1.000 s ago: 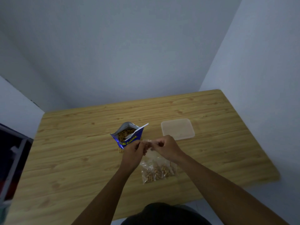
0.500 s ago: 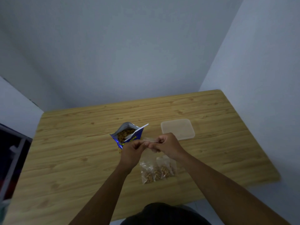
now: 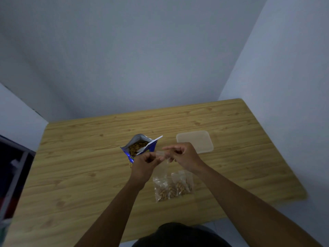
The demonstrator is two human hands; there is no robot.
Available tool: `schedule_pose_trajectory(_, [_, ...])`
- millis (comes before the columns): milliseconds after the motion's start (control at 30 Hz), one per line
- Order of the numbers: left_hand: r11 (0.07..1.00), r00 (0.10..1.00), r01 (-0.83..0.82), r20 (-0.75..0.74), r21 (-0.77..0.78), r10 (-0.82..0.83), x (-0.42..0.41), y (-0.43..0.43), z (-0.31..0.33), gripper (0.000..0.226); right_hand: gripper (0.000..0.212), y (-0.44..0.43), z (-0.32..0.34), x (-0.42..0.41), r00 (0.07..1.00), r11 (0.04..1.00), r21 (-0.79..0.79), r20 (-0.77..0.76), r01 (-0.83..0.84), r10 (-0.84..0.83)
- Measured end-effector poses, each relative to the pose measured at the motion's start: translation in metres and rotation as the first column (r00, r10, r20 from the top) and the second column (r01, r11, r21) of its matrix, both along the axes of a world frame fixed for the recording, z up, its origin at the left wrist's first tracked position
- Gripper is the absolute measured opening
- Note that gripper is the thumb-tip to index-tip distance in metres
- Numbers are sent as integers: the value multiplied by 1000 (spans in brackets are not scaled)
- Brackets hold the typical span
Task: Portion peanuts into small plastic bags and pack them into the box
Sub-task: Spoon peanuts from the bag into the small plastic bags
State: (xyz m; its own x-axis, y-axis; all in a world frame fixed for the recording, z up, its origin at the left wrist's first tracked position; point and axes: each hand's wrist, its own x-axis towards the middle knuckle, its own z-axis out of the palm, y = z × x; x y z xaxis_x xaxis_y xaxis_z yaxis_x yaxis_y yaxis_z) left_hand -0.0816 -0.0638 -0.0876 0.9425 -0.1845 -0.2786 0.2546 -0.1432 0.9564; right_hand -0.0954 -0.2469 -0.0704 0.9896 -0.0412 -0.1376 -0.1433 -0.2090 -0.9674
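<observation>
An open blue peanut package [image 3: 140, 147] stands on the wooden table [image 3: 89, 166], peanuts showing in its mouth. My left hand [image 3: 144, 164] and my right hand [image 3: 183, 155] both pinch the top edge of a small clear plastic bag [image 3: 162, 158] held above the table just in front of the package. The bag hangs down between the hands and looks empty. Three small clear bags with peanuts [image 3: 173, 187] lie side by side on the table below my hands. A translucent lidded plastic box [image 3: 195, 141] sits to the right of the package.
The table stands in a corner, with a wall behind and a wall on the right. Dark shelving [image 3: 10, 175] is at the far left edge. A dark garment [image 3: 178, 236] shows at the bottom.
Both hands have risen slightly and spread a little apart, stretching the small bag's top edge between them. Nothing on the table has moved.
</observation>
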Motion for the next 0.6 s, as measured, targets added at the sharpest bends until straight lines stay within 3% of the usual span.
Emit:
schedule_pose_trajectory(233, [998,997,-62,-47,31,64,-3,0,-3,19,14,-3,6,1,997,993,-103,46,-64,69])
schedule_pose_trajectory(400, [999,1000,-17,19,47,16,-6,2,0,24,10,-4,9,5,997,985,-155,-15,-79,77])
schedule_pose_trajectory(467, [998,998,45,46,50,-47,-7,5,4,34,15,-5,10,7,994,974,-211,44,-84,95])
schedule_pose_trajectory(600, [991,990,111,-75,-79,-117,-3,6,17,51,16,-7,11,9,960,932,-346,208,-109,190])
